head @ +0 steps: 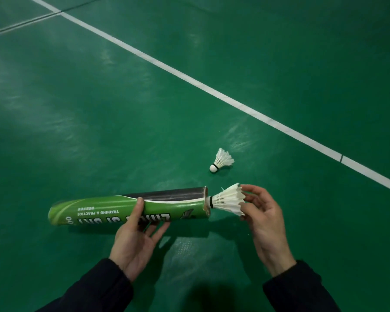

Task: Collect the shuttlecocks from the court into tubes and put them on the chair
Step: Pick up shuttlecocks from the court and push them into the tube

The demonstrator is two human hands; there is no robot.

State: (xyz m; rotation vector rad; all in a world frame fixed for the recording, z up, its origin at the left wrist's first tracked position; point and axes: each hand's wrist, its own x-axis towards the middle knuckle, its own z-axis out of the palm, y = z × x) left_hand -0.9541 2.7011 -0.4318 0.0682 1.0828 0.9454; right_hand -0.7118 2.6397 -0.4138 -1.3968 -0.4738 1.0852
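Note:
A green and black shuttlecock tube [171, 206] lies level in the air, its open mouth to the right. My left hand [135, 239] holds it from below, thumb over the top, fingers curled under. A white feather shuttlecock [229, 200] sits with its cork just inside the tube's mouth and its feathers sticking out. My right hand [266, 224] pinches the feather skirt with thumb and fingertips. A second white shuttlecock [221, 160] lies on the green court floor just beyond the tube's mouth, cork pointing to the lower left.
A white court line [212, 88] runs diagonally from upper left to lower right across the green floor [99, 109]. A second, fainter line [20, 23] branches off at the upper left. No chair is in view.

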